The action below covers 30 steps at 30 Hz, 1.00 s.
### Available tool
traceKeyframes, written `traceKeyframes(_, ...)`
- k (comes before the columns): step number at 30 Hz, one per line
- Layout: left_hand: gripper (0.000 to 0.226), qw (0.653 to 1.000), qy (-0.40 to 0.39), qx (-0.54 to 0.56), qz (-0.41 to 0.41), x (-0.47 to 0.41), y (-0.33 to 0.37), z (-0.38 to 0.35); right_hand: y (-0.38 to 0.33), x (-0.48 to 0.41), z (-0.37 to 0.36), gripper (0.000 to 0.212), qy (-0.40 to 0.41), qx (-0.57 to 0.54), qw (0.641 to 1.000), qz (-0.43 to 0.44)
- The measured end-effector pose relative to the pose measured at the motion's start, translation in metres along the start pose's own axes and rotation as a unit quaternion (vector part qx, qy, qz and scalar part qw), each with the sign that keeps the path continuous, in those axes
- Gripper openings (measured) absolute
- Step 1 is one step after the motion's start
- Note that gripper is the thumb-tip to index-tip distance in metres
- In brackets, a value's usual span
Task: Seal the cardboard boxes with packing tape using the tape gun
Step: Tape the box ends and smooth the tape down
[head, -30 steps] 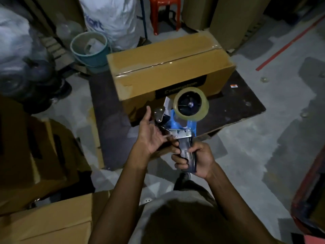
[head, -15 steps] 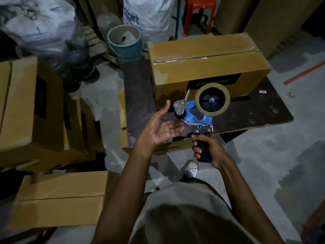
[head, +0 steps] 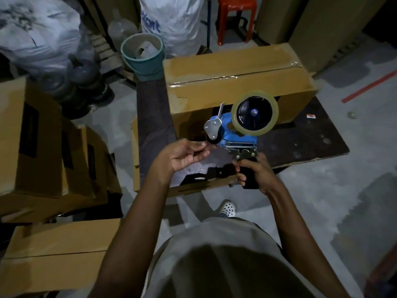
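Blue tape gun (head: 235, 135) carries a clear roll (head: 255, 131).

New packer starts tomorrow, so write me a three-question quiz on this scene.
1. True or false: the right hand grips the tape gun by its handle.
2. Where is the bucket relative to the box behind the tape gun? A) beyond its left end B) on top of it C) beyond its right end
3. What already covers that box's top seam?
Key: 1 true; 2 A; 3 clear tape.
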<state>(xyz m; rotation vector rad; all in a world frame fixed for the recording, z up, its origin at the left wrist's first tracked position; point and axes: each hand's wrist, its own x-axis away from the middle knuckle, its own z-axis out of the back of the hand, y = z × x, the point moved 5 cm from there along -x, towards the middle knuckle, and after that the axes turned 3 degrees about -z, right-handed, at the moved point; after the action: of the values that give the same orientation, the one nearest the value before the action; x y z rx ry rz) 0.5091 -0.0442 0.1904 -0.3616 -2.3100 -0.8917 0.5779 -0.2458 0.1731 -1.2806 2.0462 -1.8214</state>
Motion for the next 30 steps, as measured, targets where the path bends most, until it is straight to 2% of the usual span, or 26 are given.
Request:
traceKeyframes(3, 0.022, 0.993, 0.016, -0.115, 0.026, -0.006, 0.024, -0.005, -0.012, -0.013, 0.013, 0.035, -0.01, 0.079, 0.997, 0.01)
traceKeyframes(7, 0.022, 0.969, 0.1, -0.225, -0.011, -0.02, 0.072, -0.011, -0.037, -0.037, 0.017, 0.032, -0.015, 0.144, 0.988, 0.054)
traceKeyframes(13, 0.028, 0.914, 0.181, -0.357, -0.067, -0.033, 0.142, -0.025, -0.079, -0.069, 0.014, 0.023, 0.008, 0.251, 0.959, 0.134)
traceKeyframes(15, 0.02, 0.885, 0.204, -0.41, -0.085, -0.034, 0.163, -0.025, -0.084, -0.078, 0.012, 0.018, 0.036, 0.288, 0.944, 0.155)
traceKeyframes(17, 0.009, 0.86, 0.198, -0.463, -0.086, -0.036, 0.179, -0.024, -0.087, -0.086, 0.003, 0.022, 0.051, 0.332, 0.927, 0.168)
traceKeyframes(19, 0.008, 0.846, 0.188, -0.492, -0.087, -0.044, 0.196, -0.017, -0.092, -0.092, -0.006, 0.029, 0.08, 0.375, 0.907, 0.177)
traceKeyframes(21, 0.008, 0.825, 0.211, -0.514, -0.103, -0.052, 0.22, -0.004, -0.096, -0.095, -0.011, 0.042, 0.112, 0.402, 0.891, 0.177)
traceKeyframes(23, 0.014, 0.839, 0.199, -0.491, -0.122, -0.059, 0.245, 0.01, -0.095, -0.093, -0.016, 0.054, 0.135, 0.417, 0.882, 0.172)
traceKeyframes(25, 0.023, 0.855, 0.135, -0.486, -0.12, -0.065, 0.269, 0.019, -0.089, -0.091, -0.029, 0.059, 0.152, 0.412, 0.884, 0.161)
traceKeyframes(28, 0.038, 0.828, 0.083, -0.536, -0.14, -0.067, 0.306, 0.024, -0.084, -0.091, -0.058, 0.055, 0.183, 0.398, 0.888, 0.144)
traceKeyframes(30, 0.041, 0.818, 0.091, -0.543, -0.168, -0.07, 0.338, 0.029, -0.081, -0.087, -0.073, 0.037, 0.209, 0.406, 0.879, 0.139)
